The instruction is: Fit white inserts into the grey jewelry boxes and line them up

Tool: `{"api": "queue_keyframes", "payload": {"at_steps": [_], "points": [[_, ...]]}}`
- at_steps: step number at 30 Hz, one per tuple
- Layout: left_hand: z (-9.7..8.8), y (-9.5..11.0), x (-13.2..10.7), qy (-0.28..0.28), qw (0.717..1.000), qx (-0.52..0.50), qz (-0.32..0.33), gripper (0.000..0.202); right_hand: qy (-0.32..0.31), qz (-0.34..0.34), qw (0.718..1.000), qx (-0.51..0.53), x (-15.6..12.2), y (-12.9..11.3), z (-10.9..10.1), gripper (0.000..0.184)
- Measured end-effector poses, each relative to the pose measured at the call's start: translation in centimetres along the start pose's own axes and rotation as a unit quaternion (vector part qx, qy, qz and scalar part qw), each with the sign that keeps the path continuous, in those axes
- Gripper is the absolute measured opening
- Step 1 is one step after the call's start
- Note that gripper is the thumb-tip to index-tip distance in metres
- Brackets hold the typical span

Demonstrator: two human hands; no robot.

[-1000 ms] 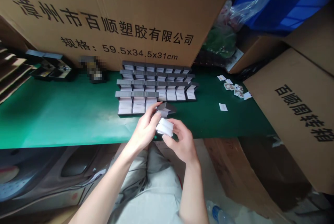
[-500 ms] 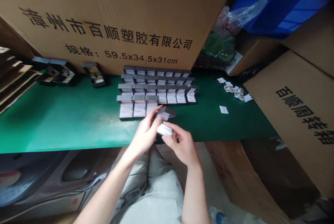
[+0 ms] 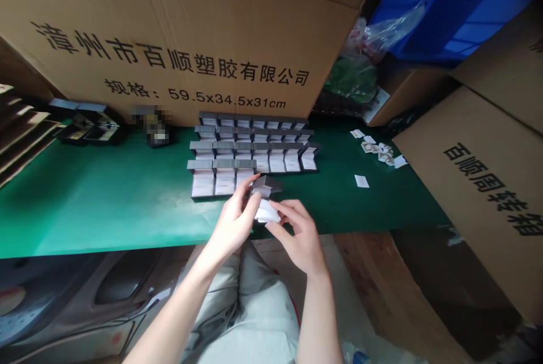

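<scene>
Four rows of open grey boxes (image 3: 250,149) were set out on a green mat (image 3: 106,200), each box showing a white inside. Just off the near right corner of the rows, a single grey box (image 3: 265,185) was gripped by the left hand (image 3: 231,222), with the fingers curled around it, and it was held tilted above the mat. Directly below it, a white piece (image 3: 267,212) was pinched by the curved fingertips of the right hand (image 3: 297,237), and the two hands were close together. Along the far edge of the mat stood a large carton (image 3: 169,30) printed with Chinese text and dimensions. Two black open boxes (image 3: 87,124) and a blurred item (image 3: 153,126) were placed far left, beside stacked cardboard sheets (image 3: 25,132). Small white cards (image 3: 375,149) were scattered on the mat to the right, near a second carton (image 3: 479,183). A blue crate (image 3: 449,13) and a plastic bag (image 3: 390,30) were seen at the far right.
</scene>
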State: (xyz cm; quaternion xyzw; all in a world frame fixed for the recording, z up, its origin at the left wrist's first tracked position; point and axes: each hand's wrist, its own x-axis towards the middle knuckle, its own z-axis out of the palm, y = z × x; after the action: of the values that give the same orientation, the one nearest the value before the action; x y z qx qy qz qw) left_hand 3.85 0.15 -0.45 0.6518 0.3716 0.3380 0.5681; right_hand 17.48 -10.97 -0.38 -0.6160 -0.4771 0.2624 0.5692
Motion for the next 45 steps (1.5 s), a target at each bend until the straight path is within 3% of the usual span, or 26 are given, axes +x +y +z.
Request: {"api": "queue_keyframes", "payload": {"at_steps": [4, 13, 23, 29, 34, 38, 45], "points": [[-0.2, 0.4, -0.1, -0.016, 1.000, 0.020, 0.010, 0.060, 0.027, 0.009, 1.000, -0.008, 0.0, -0.2, -0.3, 0.024], [-0.8, 1.1, -0.2, -0.095, 0.995, -0.012, 0.011, 0.067, 0.049, 0.017, 0.998, -0.033, -0.1, 0.0, -0.7, 0.022], [-0.9, -0.1, -0.4, -0.095, 0.992, -0.080, -0.017, 0.091, 0.045, 0.009, 0.999, -0.020, 0.1, 0.2, -0.6, 0.027], [-0.9, 0.3, -0.3, -0.078, 0.993, -0.094, -0.001, 0.077, 0.021, 0.029, 0.998, 0.051, 0.1, 0.5, -0.7, 0.033], [-0.6, 0.3, -0.3, -0.088, 0.988, -0.124, 0.028, 0.062, 0.038, 0.062, 0.994, 0.078, 0.3, 0.3, -0.2, 0.025], [-0.6, 0.4, -0.2, -0.099, 0.987, -0.123, 0.015, 0.058, 0.036, 0.059, 0.994, 0.087, 0.3, 0.3, 0.1, 0.022], [-0.6, 0.6, -0.3, -0.114, 0.982, -0.145, -0.037, 0.095, 0.041, 0.035, 0.995, 0.084, 0.3, 0.4, 0.4, 0.024]]}}
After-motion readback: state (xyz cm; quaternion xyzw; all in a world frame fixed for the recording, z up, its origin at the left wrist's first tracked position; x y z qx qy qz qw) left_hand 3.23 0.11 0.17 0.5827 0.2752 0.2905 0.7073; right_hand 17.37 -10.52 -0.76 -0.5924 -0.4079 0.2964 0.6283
